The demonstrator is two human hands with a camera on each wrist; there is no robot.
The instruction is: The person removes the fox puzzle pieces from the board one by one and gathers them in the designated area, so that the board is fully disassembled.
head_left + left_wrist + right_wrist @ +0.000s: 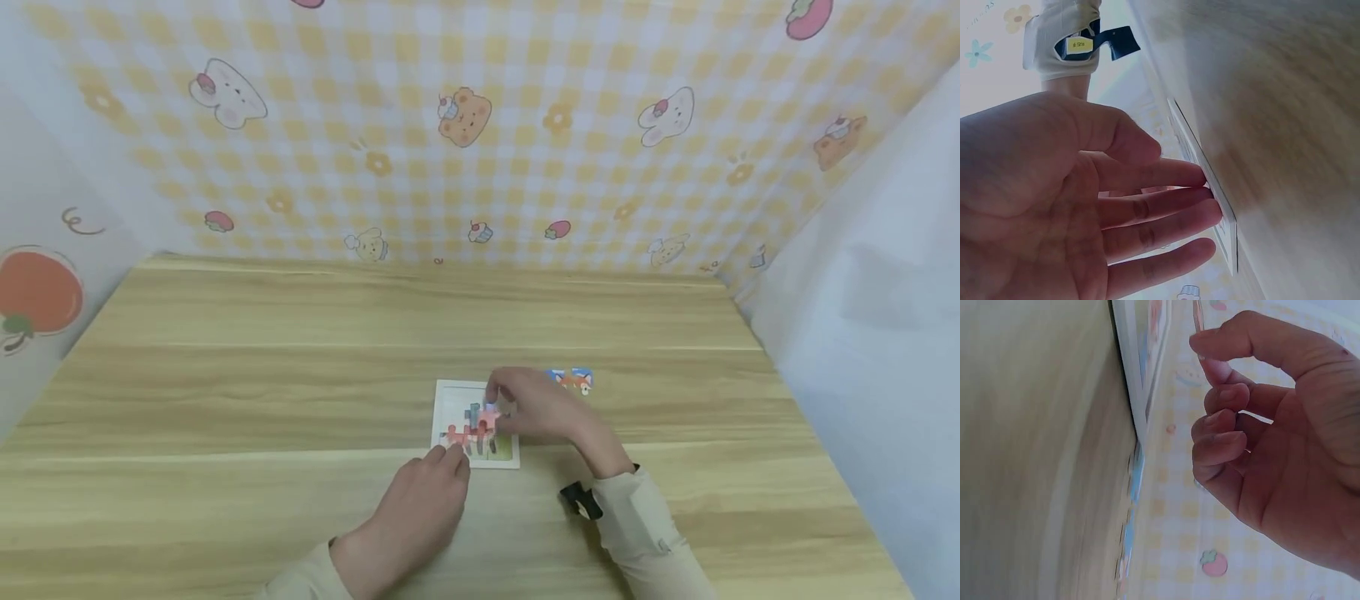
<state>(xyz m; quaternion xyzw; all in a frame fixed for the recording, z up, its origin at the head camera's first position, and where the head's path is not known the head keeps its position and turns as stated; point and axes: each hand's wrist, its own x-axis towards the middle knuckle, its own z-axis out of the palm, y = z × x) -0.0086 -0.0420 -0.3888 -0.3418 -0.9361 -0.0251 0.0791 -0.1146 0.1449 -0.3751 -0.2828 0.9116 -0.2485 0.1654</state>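
**Chief:** Where is the puzzle tray sitting?

**Inspector:** The white puzzle tray (pixel 438 400) is lying flat on the wooden table (pixel 225 400), laid pieces (pixel 456 436) showing inside. I am taking it as the dial's centre, twelve being the far side.

**Chief:** And the hands?

**Inspector:** The left hand (pixel 420 502) is resting at seven o'clock, fingers extended, gripping nothing, tips touching the tray. The right hand (pixel 543 406) is hovering towards three o'clock, narrowed to a thumb-and-finger pinch, holding one thin piece (pixel 1198 315) above the tray.

**Chief:** Hazards?

**Inspector:** Three, in my judgement. The pinch is covering little of the piece; a slackening thumb could drop it askew. The left fingertips are bearing near the rim; uneven pressure could skew the tray. Loose pieces (pixel 582 380) are lying at two o'clock, just beside the right hand; a stray knuckle could scatter them.

**Chief:** Anything unverified?

**Inspector:** How firmly the left is pressing; I cannot tell.
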